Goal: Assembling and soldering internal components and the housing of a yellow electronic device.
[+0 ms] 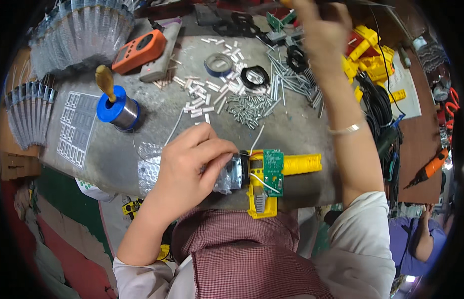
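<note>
My left hand [194, 157] is closed, thumb and fingertips pinched on a bubble-wrapped metal part [234, 174] near the table's front edge. This part meets a yellow plastic housing [264, 207] at a black collar. A green circuit board [274, 172] lies over the housing, with white and red wires beside it and a yellow handle-like piece [303, 163] reaching out to the right. My right hand [325, 30] is raised over the far right of the table, away from the housing. Motion smears its fingers, so whatever they hold cannot be made out.
Small screws [249, 107], white sleeves [197, 97] and long metal pins [292, 74] lie mid-table. A blue solder spool [117, 108] and orange multimeter [139, 51] stand left. Yellow housings [374, 60] and black cables [376, 107] crowd the right. Another person [416, 241] is at lower right.
</note>
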A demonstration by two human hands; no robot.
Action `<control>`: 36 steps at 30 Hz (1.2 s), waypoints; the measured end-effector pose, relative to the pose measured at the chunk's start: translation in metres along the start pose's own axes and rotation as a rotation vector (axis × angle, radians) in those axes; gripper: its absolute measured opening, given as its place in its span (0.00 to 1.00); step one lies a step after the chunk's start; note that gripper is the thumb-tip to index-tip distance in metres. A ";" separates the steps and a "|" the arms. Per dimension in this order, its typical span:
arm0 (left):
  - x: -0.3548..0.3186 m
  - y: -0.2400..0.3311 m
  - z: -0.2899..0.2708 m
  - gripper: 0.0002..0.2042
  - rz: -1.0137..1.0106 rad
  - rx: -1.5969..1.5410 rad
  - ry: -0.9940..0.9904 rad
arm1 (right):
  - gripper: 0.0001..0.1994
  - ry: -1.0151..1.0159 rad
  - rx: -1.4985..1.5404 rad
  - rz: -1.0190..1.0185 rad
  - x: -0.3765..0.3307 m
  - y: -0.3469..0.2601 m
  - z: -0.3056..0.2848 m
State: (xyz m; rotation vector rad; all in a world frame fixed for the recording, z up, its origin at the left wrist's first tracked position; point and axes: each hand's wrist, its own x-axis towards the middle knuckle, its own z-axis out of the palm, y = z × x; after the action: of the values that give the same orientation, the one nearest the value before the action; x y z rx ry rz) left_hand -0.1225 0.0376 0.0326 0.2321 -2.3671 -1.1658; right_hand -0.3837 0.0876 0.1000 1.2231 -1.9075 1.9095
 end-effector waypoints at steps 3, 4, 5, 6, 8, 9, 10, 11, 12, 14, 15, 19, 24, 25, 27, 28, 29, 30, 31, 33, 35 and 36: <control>0.004 0.011 0.007 0.08 0.071 -0.035 -0.041 | 0.10 0.070 -0.237 -0.344 -0.016 -0.010 -0.085; 0.002 0.015 0.009 0.09 0.106 -0.052 -0.044 | 0.11 0.177 0.045 0.039 -0.039 -0.028 -0.088; 0.001 0.019 0.010 0.09 0.116 -0.047 -0.064 | 0.11 0.099 -0.046 0.022 -0.054 -0.023 -0.104; -0.001 0.027 0.011 0.09 0.113 -0.048 -0.072 | 0.11 0.026 -0.135 0.000 -0.068 -0.022 -0.125; -0.002 0.032 0.017 0.09 0.168 -0.053 -0.165 | 0.10 0.049 0.083 0.482 -0.094 -0.041 -0.130; -0.004 0.036 0.019 0.08 0.168 -0.043 -0.186 | 0.11 -0.017 0.106 0.512 -0.105 -0.041 -0.137; -0.004 0.040 0.021 0.08 0.168 -0.044 -0.195 | 0.11 -0.084 0.132 0.540 -0.113 -0.042 -0.143; -0.004 0.042 0.021 0.08 0.176 0.026 -0.204 | 0.11 -0.099 0.147 0.563 -0.116 -0.044 -0.146; -0.005 0.043 0.022 0.08 0.179 0.099 -0.212 | 0.11 -0.097 0.153 0.570 -0.121 -0.044 -0.145; -0.007 0.044 0.025 0.07 0.163 0.156 -0.228 | 0.12 -0.069 0.116 0.580 -0.130 -0.044 -0.139; -0.007 0.045 0.025 0.06 0.153 0.210 -0.236 | 0.12 -0.098 0.126 0.585 -0.131 -0.046 -0.134; -0.005 0.048 0.026 0.05 0.150 0.275 -0.241 | 0.11 -0.091 0.028 0.627 -0.139 -0.051 -0.124; -0.003 0.050 0.026 0.04 0.168 0.325 -0.268 | 0.11 -0.120 0.035 0.587 -0.144 -0.050 -0.125; -0.003 0.050 0.026 0.04 0.167 0.327 -0.264 | 0.11 -0.126 0.055 0.584 -0.144 -0.051 -0.125; -0.004 0.050 0.027 0.04 0.163 0.317 -0.250 | 0.11 -0.126 0.048 0.577 -0.144 -0.052 -0.124; -0.004 0.050 0.027 0.04 0.162 0.318 -0.245 | 0.11 -0.124 0.040 0.573 -0.144 -0.052 -0.123; -0.005 0.049 0.027 0.04 0.151 0.313 -0.250 | 0.11 -0.128 0.040 0.569 -0.145 -0.051 -0.123; -0.005 0.049 0.027 0.04 0.143 0.306 -0.255 | 0.11 -0.145 0.045 0.564 -0.145 -0.050 -0.124; -0.005 0.049 0.026 0.04 0.145 0.306 -0.249 | 0.11 -0.163 0.051 0.558 -0.145 -0.051 -0.124; -0.005 0.050 0.026 0.04 0.139 0.306 -0.261 | 0.11 -0.158 0.044 0.554 -0.145 -0.052 -0.124; -0.004 0.050 0.028 0.04 0.142 0.303 -0.260 | 0.11 -0.151 0.041 0.552 -0.145 -0.052 -0.125; -0.004 0.049 0.027 0.04 0.146 0.296 -0.258 | 0.11 -0.154 0.055 0.550 -0.145 -0.052 -0.125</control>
State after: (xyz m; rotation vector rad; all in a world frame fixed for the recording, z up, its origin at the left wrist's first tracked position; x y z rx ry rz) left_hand -0.1294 0.0889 0.0556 0.0040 -2.7295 -0.8155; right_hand -0.3078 0.2679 0.0658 0.9445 -2.4899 2.1770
